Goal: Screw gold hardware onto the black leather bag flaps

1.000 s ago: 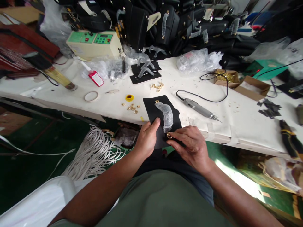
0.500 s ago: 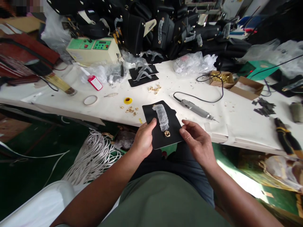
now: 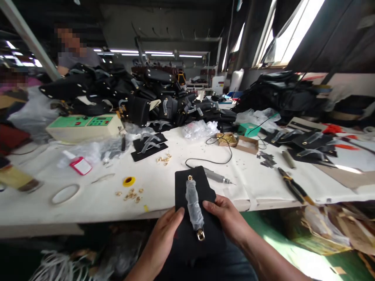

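Note:
Between my hands is a flat black leather panel (image 3: 183, 195), held above the table's front edge and my lap. A plastic-wrapped handle (image 3: 193, 203) runs down its middle, with gold metal fittings at both ends. My left hand (image 3: 166, 230) grips the panel's left edge, thumb on top. My right hand (image 3: 227, 216) clasps the right edge, thumb also on top; the fingers of both hands are partly hidden beneath. Just beyond the panel lies a grey electric screwdriver (image 3: 215, 175), partly covered by it. Small gold fittings (image 3: 130, 194) lie to the left beside a yellow tape roll (image 3: 129, 181).
Two more black panels with wrapped handles (image 3: 149, 146) lie further back. A red-and-white bottle (image 3: 80, 165), a control box (image 3: 84, 128), open cartons (image 3: 247, 144) and pliers (image 3: 294, 185) stand or lie around. Black bags (image 3: 139, 111) pile up behind; a person (image 3: 77, 54) is at the back left.
The view has tilted up and turned right. My right hand has closed on the panel's right edge, and the panel now stands more upright toward me.

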Action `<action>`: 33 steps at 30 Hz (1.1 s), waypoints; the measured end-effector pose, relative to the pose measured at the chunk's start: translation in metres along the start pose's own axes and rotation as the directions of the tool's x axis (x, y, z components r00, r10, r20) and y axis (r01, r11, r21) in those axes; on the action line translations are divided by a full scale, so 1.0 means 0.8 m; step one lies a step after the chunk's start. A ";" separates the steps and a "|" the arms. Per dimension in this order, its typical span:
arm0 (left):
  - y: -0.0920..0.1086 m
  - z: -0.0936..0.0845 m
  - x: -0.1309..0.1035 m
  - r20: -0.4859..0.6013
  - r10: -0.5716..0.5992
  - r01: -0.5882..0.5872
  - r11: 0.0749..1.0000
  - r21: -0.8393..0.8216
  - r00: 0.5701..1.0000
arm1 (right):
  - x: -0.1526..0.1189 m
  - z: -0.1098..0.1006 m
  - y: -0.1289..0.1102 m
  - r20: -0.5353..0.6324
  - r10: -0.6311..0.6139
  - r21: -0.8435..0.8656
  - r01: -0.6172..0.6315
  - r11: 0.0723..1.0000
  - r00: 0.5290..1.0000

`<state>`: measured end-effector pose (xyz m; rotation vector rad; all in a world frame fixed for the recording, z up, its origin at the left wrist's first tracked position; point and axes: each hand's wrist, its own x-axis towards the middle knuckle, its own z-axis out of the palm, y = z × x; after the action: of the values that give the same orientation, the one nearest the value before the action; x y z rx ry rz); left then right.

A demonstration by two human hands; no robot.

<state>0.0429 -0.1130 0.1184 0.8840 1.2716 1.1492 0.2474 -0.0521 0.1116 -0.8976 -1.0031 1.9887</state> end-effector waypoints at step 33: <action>-0.084 -0.041 0.128 -0.100 0.024 0.010 0.945 0.326 0.995 | 0.423 0.075 -0.065 0.281 -0.302 -0.918 0.347 0.193 0.911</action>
<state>0.0139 -0.0335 0.0246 1.0829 1.5747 1.0150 0.0457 0.2301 0.0962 -1.0750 -2.3263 0.8081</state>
